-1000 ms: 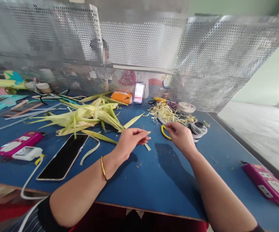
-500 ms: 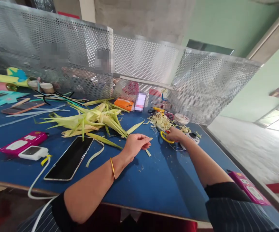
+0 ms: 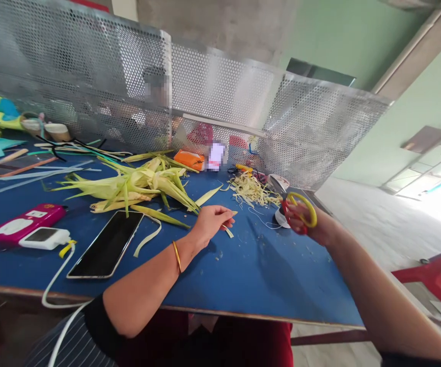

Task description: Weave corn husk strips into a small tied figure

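Observation:
My left hand (image 3: 212,223) rests on the blue table (image 3: 243,270), fingers pinched on a small strip of pale leaf (image 3: 229,221). My right hand (image 3: 307,224) is raised above the table's right part, closed round scissors (image 3: 299,209) with a yellow and a red loop handle. A white thread (image 3: 260,220) trails on the table just left of that hand. Between the two hands lie small leaf scraps.
A heap of green palm leaves (image 3: 136,183) lies at the left centre, shredded strips (image 3: 251,189) at the back. A black phone (image 3: 108,243), a white power bank (image 3: 44,237) and a pink case (image 3: 18,225) lie left. A perforated metal screen (image 3: 220,102) backs the table. Red chair (image 3: 434,290) at right.
My right hand has lifted the scissors off the table and drawn them right and up. My left hand has stayed put with its strip. The view has swung right.

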Demonstrator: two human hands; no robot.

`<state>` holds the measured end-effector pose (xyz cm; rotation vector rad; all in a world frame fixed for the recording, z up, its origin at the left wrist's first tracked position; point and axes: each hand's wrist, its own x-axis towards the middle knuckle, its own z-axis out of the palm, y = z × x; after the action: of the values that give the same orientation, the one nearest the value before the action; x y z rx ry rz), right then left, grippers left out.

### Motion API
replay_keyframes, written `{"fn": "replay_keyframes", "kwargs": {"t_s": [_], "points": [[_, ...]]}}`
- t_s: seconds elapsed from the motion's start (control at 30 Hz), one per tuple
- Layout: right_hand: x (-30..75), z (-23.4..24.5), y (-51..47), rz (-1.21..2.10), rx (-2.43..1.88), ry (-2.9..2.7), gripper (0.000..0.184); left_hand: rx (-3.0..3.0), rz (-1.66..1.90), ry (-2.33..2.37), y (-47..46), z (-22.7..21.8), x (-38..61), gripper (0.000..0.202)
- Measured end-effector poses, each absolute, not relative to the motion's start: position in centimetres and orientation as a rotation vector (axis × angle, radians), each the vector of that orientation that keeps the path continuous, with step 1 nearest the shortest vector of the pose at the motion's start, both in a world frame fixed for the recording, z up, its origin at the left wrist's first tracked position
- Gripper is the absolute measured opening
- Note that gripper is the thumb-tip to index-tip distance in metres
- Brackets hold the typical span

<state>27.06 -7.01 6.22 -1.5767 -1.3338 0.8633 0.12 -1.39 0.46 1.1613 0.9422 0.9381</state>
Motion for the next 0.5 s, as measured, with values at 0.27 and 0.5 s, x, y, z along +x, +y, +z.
{"fn": "replay_keyframes", "kwargs": {"t_s": [0.27, 0.5], "points": [[28.2, 0.9, -17.5, 1.394, -1.342, -0.947, 0.049, 1.954, 0.957, 0.855, -1.4, -0.6, 1.1, 0.013], [27.7, -3.0, -15.8, 1.245, -1.061, -0.663, 0.044, 2.312, 0.765, 0.898, -0.7, 0.6, 6.1, 0.013]]}}
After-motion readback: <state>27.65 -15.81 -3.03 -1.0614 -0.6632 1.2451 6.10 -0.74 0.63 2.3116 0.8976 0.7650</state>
